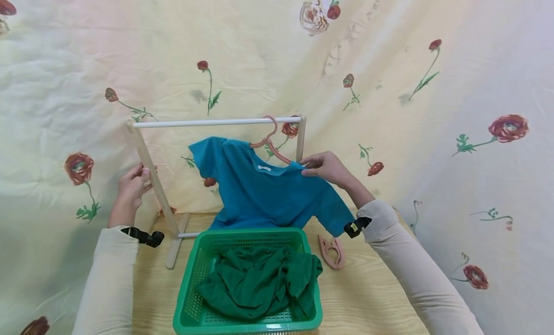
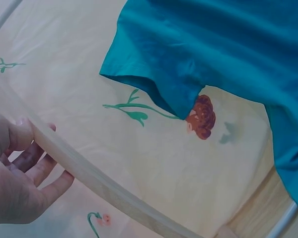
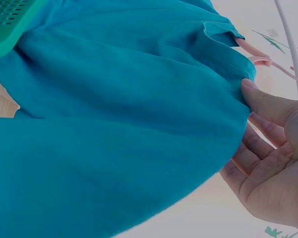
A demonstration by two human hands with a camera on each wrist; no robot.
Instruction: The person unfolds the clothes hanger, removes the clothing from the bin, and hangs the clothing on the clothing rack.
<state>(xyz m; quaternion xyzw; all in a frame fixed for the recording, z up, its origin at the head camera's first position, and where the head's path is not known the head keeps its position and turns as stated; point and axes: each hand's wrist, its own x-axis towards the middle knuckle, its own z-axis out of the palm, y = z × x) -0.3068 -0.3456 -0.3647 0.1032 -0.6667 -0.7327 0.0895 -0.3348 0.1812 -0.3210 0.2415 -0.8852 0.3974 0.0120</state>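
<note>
A blue short-sleeved T-shirt (image 1: 272,193) hangs on a pink hanger (image 1: 279,153), whose hook goes over the white top bar (image 1: 195,123) of a small clothes rack, near its right end. With thumb and fingers my right hand (image 1: 326,169) pinches the shirt's right-side shoulder, by the hanger's arm. In the right wrist view the thumb (image 3: 265,101) lies on the cloth, the other fingers partly behind it. My left hand (image 1: 132,188) grips the rack's left wooden post (image 1: 161,198), thumb on one side and fingers on the other. The shirt's lower part is hidden behind the basket.
A green plastic basket (image 1: 246,328) stands in front of the rack, with crumpled dark green cloth (image 1: 259,282) inside. Right of it, a folded pink hanger (image 1: 339,261) lies on the wooden table (image 1: 363,296). A flower-printed curtain (image 1: 259,51) hangs behind.
</note>
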